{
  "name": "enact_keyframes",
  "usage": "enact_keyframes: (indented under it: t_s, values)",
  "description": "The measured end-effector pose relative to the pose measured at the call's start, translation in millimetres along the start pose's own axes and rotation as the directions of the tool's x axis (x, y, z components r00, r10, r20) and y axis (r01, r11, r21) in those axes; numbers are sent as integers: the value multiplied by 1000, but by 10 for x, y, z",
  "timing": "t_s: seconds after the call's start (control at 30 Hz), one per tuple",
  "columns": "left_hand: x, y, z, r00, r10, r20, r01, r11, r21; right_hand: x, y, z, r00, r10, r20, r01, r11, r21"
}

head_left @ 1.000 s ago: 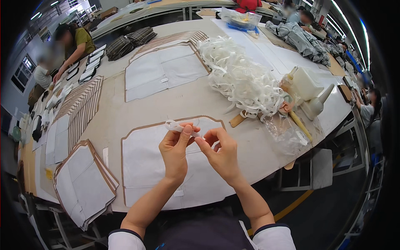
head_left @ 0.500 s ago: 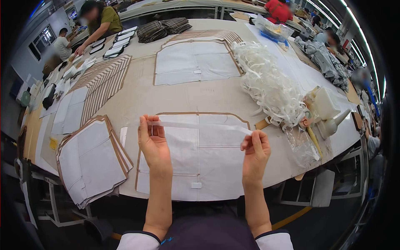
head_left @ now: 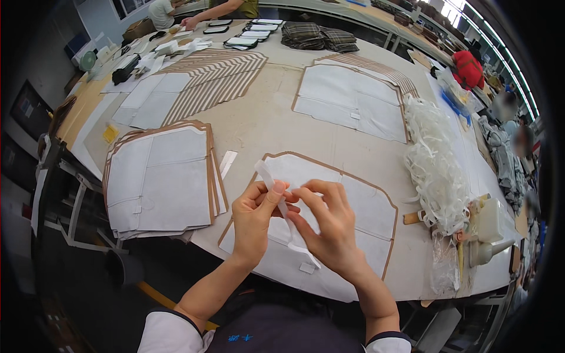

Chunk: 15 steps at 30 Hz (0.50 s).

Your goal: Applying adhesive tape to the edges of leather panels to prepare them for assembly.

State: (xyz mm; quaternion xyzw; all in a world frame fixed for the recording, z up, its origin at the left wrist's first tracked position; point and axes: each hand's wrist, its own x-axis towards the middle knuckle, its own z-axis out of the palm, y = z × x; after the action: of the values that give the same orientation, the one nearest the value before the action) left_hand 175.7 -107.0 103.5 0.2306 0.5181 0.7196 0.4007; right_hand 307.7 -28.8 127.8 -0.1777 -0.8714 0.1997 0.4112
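Observation:
Pinched between the thumb and fingers of my left hand (head_left: 254, 220) is a narrow white tape strip (head_left: 265, 172). Its short end sticks up past the thumb, and the longer part hangs down toward me. Close beside it, my right hand (head_left: 331, 226) has its thumb and fingers apart, with the fingertips by the strip; light contact cannot be ruled out. Below both hands lies a white fabric panel (head_left: 368, 206) with a brown edge and stitched seams, partly covered by them. A small white label (head_left: 306, 268) shows near its front edge.
A stack of similar panels (head_left: 176, 182) overhangs the table at left. Fanned panels (head_left: 218, 82) and another pile (head_left: 347, 88) lie farther back. To the right are a heap of white tape (head_left: 435, 159), a white bottle (head_left: 489, 220) and clear plastic (head_left: 445, 262). A co-worker's arm (head_left: 215, 12) reaches in.
My hands have come together from the strip's two ends. The strip, stretched level before, now hangs from my left hand, and my right fingers have parted. The view has turned left.

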Motion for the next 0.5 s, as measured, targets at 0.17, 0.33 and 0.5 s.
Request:
enact_keyframes:
  t_s: [0.17,0.33,0.5]
  values:
    - [-13,72,-256,998,68,-13,-68,998,16,123,29,501,1000,-19,-20,21,996,90]
    - [-58,43,-517,995,36,92,-30,997,-66,168,56,794,999,-29,-13,31,987,155]
    - [-59,-3,-656,996,56,74,-56,998,-2,236,-90,874,992,111,58,-125,924,361]
